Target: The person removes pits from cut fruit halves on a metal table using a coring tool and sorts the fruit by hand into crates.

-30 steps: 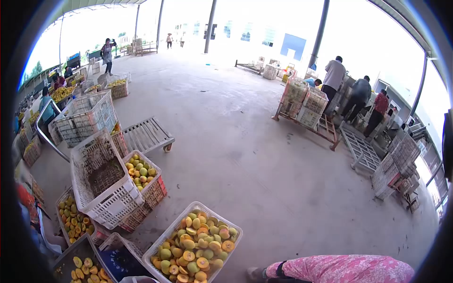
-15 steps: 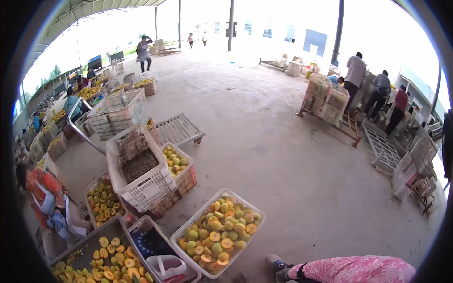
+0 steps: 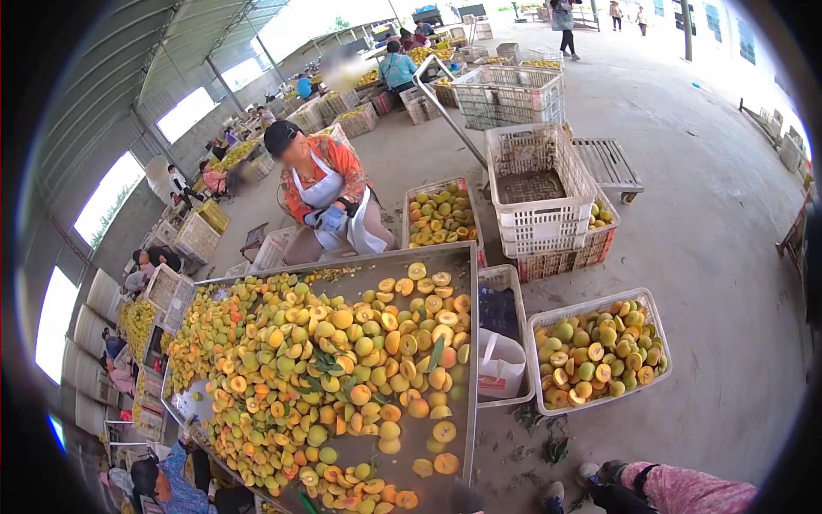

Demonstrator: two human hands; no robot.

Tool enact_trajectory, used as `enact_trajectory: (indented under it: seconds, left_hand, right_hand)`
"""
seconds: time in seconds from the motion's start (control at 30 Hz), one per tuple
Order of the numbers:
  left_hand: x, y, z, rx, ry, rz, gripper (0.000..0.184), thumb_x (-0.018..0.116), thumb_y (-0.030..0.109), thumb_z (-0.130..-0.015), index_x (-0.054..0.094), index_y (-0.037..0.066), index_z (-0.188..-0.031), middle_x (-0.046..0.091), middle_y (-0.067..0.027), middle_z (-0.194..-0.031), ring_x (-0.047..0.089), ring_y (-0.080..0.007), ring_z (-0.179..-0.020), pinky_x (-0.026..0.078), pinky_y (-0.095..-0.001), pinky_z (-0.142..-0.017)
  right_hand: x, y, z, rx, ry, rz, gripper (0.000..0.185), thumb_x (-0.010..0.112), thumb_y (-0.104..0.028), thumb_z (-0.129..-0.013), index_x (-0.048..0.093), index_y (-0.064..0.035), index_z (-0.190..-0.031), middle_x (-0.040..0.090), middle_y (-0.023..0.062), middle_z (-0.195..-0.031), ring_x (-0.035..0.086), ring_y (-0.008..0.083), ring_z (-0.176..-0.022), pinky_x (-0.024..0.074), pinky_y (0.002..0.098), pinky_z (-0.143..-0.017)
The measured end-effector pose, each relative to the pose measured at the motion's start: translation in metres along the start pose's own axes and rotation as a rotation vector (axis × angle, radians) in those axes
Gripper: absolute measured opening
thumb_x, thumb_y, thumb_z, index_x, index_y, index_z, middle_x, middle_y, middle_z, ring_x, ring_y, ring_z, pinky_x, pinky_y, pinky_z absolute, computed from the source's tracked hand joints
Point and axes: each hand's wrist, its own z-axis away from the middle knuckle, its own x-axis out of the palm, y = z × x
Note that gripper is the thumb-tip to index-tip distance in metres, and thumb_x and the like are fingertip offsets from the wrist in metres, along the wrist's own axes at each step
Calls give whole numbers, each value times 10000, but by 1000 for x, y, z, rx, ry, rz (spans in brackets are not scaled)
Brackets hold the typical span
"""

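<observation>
Neither of my hands shows. A sleeve in pink floral cloth (image 3: 693, 490) reaches in at the lower right, with shoes beside it. In front stands a metal-edged table (image 3: 473, 343) heaped with whole and halved yellow-green fruit (image 3: 291, 343). Right of it, a white crate of fruit (image 3: 599, 353) rests on the floor. Between them is a crate holding a white bag (image 3: 501, 367) and dark cloth. Across the table sits a person in an orange top and pale apron (image 3: 324, 184), blue-gloved hands together.
Stacked crates (image 3: 544, 223), the upper one empty inside, stand beyond the table beside a slatted cart (image 3: 608, 164). Another fruit crate (image 3: 441, 216) is near the seated person. A person in blue (image 3: 175, 488) works at the lower left. Leaves (image 3: 555, 447) litter the floor.
The view has swung left, bringing the fruit table and the seated person in the orange top into full view. The crates have shifted right in the picture, and the workers at far right have left it.
</observation>
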Motion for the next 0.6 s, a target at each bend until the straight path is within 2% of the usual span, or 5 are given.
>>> enact_trajectory:
  seconds: [0.07,0.2,0.33,0.37,0.6]
  left_hand:
    - [17,-11,-38,-22,-39,-2,358,523,278,-868,543,24,-1120,498,-212,-1210,426,-347,-1140,313,-410,-995]
    - [-17,9,34,201,-1393,2152,540,657,381,-702,533,13,-1078,588,-201,-960,552,-364,-900,436,-468,-803]
    - [19,-41,46,42,-1526,1997,487,639,422,-713,569,38,-1005,591,-190,-934,566,-386,-838,444,-472,-767]
    - [-2,-46,85,468,-1598,1829,439,628,401,-712,570,54,-974,582,-181,-933,566,-366,-846,448,-466,-747]
    - [17,-55,53,219,-1815,1809,239,587,239,-710,564,107,-908,570,-106,-839,577,-283,-782,468,-422,-655]
  right_hand:
    - [-7,-1,-23,-26,-51,-19,330,526,-395,-781,663,-165,-974,648,92,-942,606,258,-898,469,361,-811]
    - [5,-9,-26,-93,-230,16,332,526,-408,-779,663,-177,-974,638,107,-983,597,264,-923,462,368,-823]
    - [-58,-69,-10,-379,53,67,282,457,-348,-838,655,-165,-922,647,78,-893,614,290,-876,488,416,-776]
    - [-64,-87,-15,-395,111,67,291,456,-356,-844,650,-155,-924,645,83,-899,610,295,-882,489,416,-780]
    - [-115,-294,-53,-833,427,-33,129,582,-229,-741,628,-119,-789,606,107,-809,589,313,-788,472,420,-669]
